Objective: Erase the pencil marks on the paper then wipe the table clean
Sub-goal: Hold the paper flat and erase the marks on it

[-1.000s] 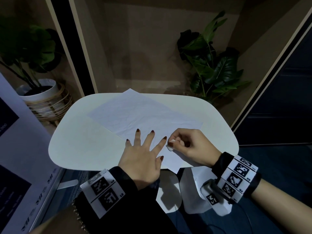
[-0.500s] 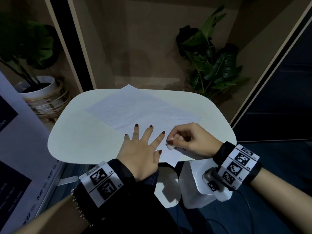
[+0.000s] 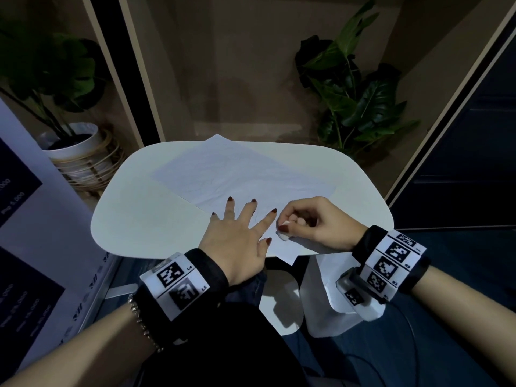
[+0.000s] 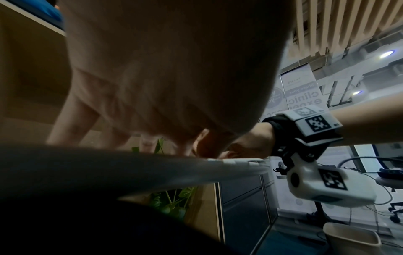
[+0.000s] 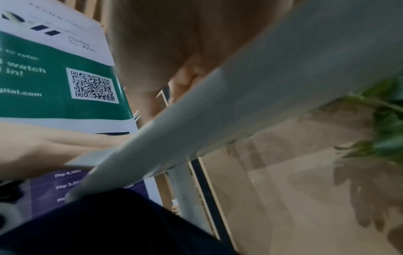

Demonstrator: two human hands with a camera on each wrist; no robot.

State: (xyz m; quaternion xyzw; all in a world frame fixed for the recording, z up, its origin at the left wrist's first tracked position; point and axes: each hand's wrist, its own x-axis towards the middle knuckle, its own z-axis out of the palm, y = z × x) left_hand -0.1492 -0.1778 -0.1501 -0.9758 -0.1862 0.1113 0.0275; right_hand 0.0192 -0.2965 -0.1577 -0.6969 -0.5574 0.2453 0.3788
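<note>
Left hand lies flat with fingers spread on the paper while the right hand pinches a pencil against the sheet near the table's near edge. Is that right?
Not quite. In the head view the right hand pinches a small white eraser, not a pencil, against the paper. The rest holds: the left hand lies flat with fingers spread on the sheet, near the table's near edge.

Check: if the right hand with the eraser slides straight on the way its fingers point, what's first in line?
Likely the left hand: the right hand points its eraser leftward across the paper, toward the spread index finger. Depth looks shared.
</note>
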